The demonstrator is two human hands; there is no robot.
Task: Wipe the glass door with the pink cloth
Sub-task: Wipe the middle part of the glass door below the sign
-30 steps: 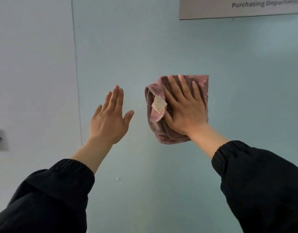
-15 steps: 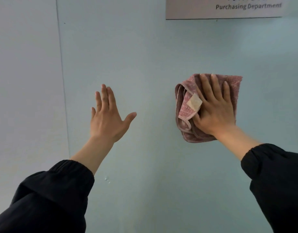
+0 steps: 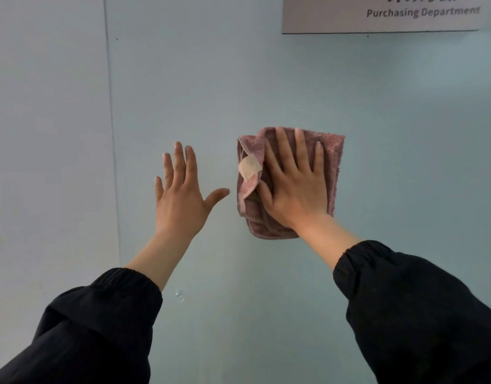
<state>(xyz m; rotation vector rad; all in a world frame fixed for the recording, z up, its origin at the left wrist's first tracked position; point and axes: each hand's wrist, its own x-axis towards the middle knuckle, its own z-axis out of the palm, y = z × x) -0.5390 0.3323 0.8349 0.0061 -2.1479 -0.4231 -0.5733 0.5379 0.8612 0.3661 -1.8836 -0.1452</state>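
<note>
We log the folded pink cloth (image 3: 332,167) as soft, light and likely to bunch, pinned on the glass door (image 3: 261,79) by our flat, spread right hand (image 3: 295,192), best pressed palm-centre; left hand (image 3: 180,202) open, straight-fingered, just beside.

Pale wall (image 3: 47,128), Purchasing Department sign (image 3: 380,20)

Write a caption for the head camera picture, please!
A right hand presses a folded pink terry cloth against the pale blue-green glass door, open left hand raised beside it.
</note>
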